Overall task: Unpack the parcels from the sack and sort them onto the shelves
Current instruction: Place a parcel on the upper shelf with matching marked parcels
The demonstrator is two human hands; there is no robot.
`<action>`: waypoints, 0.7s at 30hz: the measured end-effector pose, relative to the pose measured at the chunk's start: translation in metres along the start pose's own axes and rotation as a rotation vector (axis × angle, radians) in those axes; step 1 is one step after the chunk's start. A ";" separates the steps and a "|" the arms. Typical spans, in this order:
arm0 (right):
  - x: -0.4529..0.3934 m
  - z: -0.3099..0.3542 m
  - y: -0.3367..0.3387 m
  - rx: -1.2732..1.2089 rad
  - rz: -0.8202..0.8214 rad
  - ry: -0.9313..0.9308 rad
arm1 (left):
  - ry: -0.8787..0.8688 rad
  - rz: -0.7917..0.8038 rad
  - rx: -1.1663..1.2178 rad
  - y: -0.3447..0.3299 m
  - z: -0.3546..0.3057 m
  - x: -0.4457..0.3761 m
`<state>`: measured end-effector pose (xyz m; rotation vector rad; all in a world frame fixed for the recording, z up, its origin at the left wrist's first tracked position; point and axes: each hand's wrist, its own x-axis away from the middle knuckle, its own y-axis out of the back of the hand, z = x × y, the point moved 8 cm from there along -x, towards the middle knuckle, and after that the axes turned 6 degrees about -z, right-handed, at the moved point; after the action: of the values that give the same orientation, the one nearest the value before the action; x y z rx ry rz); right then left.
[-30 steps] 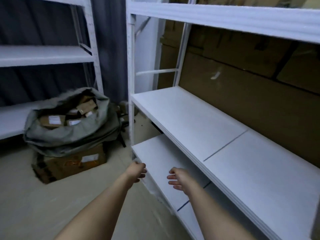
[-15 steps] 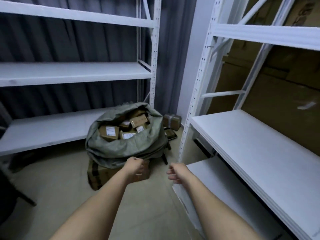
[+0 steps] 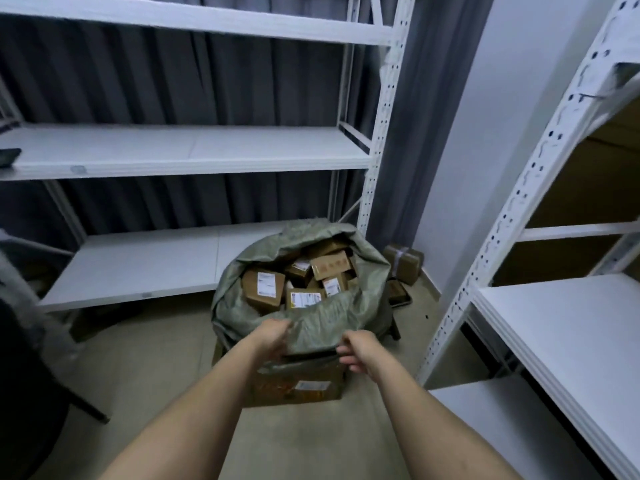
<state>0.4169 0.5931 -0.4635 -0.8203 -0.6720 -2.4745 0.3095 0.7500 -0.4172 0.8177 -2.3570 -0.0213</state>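
A grey-green sack (image 3: 311,327) stands open on the floor atop a brown cardboard box (image 3: 301,386). Several brown parcels with white labels fill it, one (image 3: 265,289) at its left side. My left hand (image 3: 273,336) is on the sack's near rim, fingers curled into the fabric. My right hand (image 3: 356,351) sits just to the right at the sack's lower fold, fingers loosely curled, with no fabric seen between them. White shelving runs behind the sack, with a middle shelf (image 3: 173,150) and a low shelf (image 3: 138,265). A second white rack (image 3: 571,323) stands at the right.
Another wrapped parcel (image 3: 403,263) lies on the floor in the corner behind the sack, a dark flat item (image 3: 398,292) in front of it. A small dark object (image 3: 8,157) rests on the left shelf's end. A dark chair-like shape (image 3: 20,393) stands at the far left.
My view has turned from the right rack to face the sack. Both hands have moved forward from mid-air to the sack's near rim.
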 end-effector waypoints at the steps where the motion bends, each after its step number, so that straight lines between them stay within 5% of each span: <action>1: -0.014 0.011 -0.001 0.002 0.010 -0.008 | 0.006 0.012 -0.010 0.000 -0.011 -0.014; 21: -0.259 0.194 -0.018 -0.185 -0.097 -0.089 | 0.054 0.030 -0.024 0.003 -0.154 -0.304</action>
<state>0.6773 0.7833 -0.4981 -0.9934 -0.5293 -2.6305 0.5799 0.9511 -0.4653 0.7621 -2.3132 -0.0148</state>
